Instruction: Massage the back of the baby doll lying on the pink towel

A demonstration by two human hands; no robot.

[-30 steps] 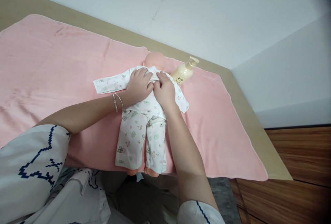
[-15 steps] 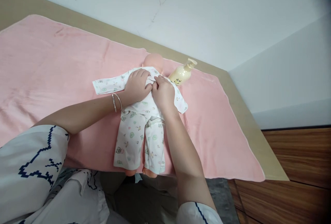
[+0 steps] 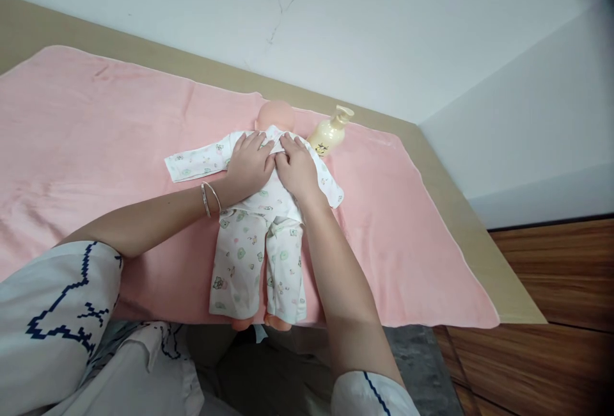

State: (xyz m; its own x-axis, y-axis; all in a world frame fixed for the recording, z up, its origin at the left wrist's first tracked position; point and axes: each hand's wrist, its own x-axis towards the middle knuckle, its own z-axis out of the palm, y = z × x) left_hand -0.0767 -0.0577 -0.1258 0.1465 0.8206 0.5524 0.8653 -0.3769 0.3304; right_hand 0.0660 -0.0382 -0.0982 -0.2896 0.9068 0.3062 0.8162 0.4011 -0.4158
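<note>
A baby doll (image 3: 274, 114) lies on its back on a pink towel (image 3: 96, 128), dressed in a white printed top and trousers (image 3: 256, 262). My left hand (image 3: 249, 163) rests on the doll's chest with fingers stretched flat toward the collar; it wears bangles at the wrist. My right hand (image 3: 297, 168) lies beside it on the chest, fingers flat and touching the cloth near the neck. The doll's feet stick out over the towel's near edge.
A cream pump bottle (image 3: 329, 133) lies on the towel just right of the doll's head. The towel covers a tan table (image 3: 484, 262) set against a white wall. A wooden floor (image 3: 551, 288) shows at the right.
Both hands have flattened out and slid slightly up toward the doll's collar; earlier the fingers were bunched on the cloth at the chest. The view has shifted a little.
</note>
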